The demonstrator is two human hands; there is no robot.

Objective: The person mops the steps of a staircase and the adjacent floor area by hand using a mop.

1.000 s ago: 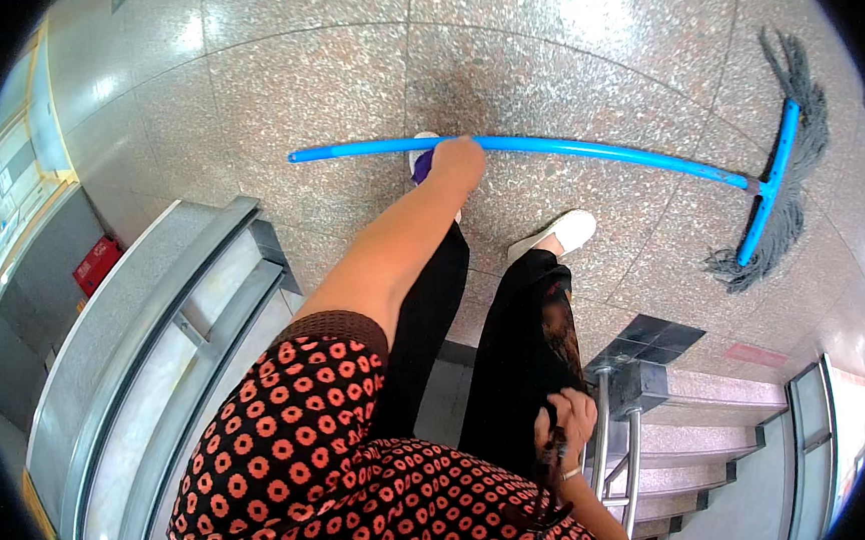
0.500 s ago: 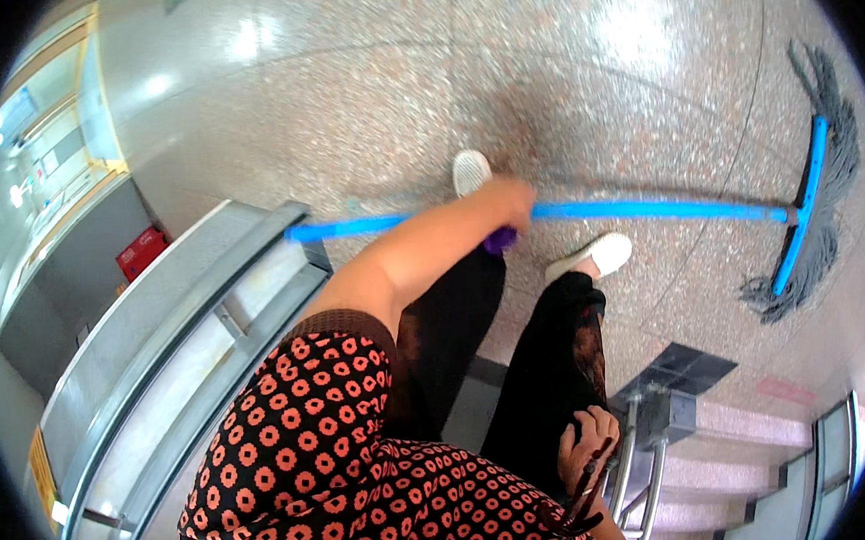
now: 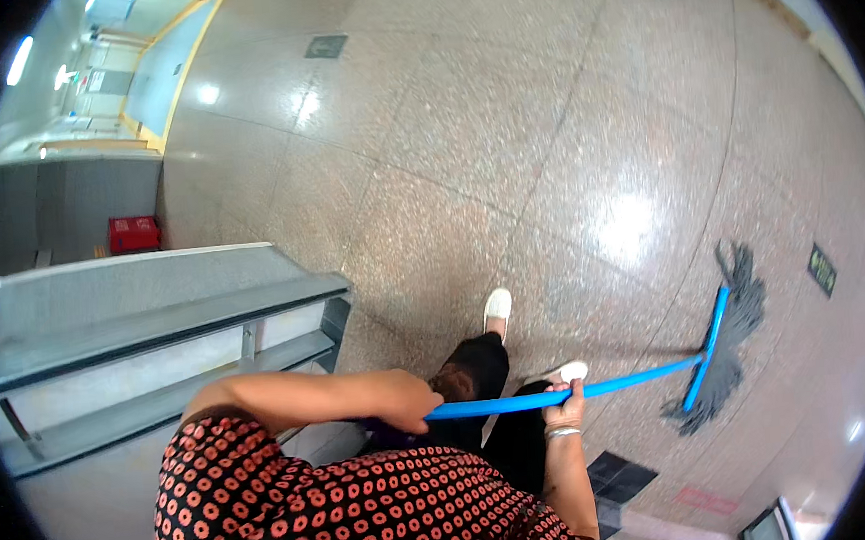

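A mop with a long blue handle (image 3: 502,405) stretches across my front to the right. Its grey string head (image 3: 743,334) rests on the floor at the right, under a blue crossbar. Near the handle's left end, my left hand (image 3: 407,400) is wrapped round it, with something dark purple partly hidden beneath that hand. Farther along the handle, my right hand (image 3: 564,401), with a bracelet at the wrist, grips the shaft. My white shoes (image 3: 498,306) stand on the floor just beyond the handle.
Speckled, shiny floor tiles (image 3: 457,188) spread ahead. A grey ledge with a metal-framed side (image 3: 164,299) is at the left, and a red box (image 3: 134,234) stands beyond it. Dark floor tiles (image 3: 620,478) lie at the lower right. A floor sign (image 3: 822,270) is right of the mop head.
My right hand has risen from beside the railing onto the handle. My left hand now holds nearer the handle's left end. My body has turned, and the mop sits lower in view.
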